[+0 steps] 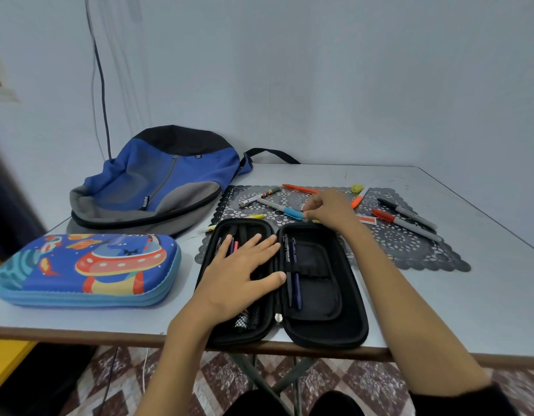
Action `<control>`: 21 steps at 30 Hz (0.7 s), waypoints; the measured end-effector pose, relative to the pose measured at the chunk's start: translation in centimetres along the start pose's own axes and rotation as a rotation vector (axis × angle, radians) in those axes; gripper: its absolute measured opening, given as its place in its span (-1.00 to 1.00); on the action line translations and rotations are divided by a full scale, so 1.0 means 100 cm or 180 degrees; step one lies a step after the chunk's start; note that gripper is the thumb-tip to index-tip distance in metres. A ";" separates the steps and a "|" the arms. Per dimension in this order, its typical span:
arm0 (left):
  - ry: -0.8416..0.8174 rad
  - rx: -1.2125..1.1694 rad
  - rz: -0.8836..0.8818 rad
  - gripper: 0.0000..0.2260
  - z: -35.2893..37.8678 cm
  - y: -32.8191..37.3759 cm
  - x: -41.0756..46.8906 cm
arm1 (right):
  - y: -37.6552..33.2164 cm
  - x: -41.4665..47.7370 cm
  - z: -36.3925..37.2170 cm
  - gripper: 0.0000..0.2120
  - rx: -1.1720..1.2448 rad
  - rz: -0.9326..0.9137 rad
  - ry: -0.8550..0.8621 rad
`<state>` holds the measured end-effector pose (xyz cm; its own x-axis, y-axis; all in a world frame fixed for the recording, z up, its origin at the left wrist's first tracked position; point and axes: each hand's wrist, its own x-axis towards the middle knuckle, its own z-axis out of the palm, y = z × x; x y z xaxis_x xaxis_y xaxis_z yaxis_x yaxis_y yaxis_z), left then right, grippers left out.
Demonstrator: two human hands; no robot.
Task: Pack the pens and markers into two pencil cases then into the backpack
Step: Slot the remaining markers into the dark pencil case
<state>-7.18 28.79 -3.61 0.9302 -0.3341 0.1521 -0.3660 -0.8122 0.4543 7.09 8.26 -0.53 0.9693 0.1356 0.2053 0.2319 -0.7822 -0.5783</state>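
1. While your left hand [241, 271] lay flat, with straight and spread fingers, on the mesh half of the black pencil case [319, 325], your right hand [328, 205] was over the lace-patterned mat [410, 244].
2. Your right fingertips were curled and pinched the blue-capped marker [285, 210], which lay on the mat just behind the case.
3. The black pencil case was a hard oval shell, open like a book at the near edge of the table [440, 310]. Two dark pens [292, 265] were tucked in its right half beside the hinge.
4. The blue pencil case [88, 268], a rounded shell with a glossy cartoon print, lay closed to the left.
5. The backpack [157, 178], of soft blue, grey and black fabric, lay slumped behind it.
6. A red-capped marker [407, 225], a black-capped marker [407, 213] and an orange pen [300, 189] lay loose on the mat, apart from your hand.
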 end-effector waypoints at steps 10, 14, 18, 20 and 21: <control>-0.0050 0.0008 -0.0004 -0.23 0.000 0.001 -0.001 | 0.003 0.005 0.002 -0.88 -0.0006 0.0027 0.0057; -0.0080 0.0044 -0.0039 -0.34 -0.002 0.004 -0.001 | -0.012 0.014 0.013 -0.94 -0.0073 -0.0203 0.0112; -0.0095 0.0073 -0.0050 -0.34 -0.003 0.004 0.000 | -0.031 0.021 0.026 -0.82 -0.0279 -0.0617 -0.0443; -0.0096 0.0064 -0.0049 -0.34 -0.002 0.003 -0.001 | -0.037 0.024 0.032 -0.67 -0.0482 -0.0830 -0.0868; -0.0088 0.0053 -0.0041 -0.33 -0.002 0.002 -0.001 | -0.039 0.025 0.034 -0.60 -0.0579 -0.0910 -0.1021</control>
<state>-7.35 28.78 -3.40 0.9338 -0.3365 0.1220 -0.3547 -0.8242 0.4415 8.88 13.68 -0.45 0.8516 0.5201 0.0652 0.5030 -0.7760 -0.3805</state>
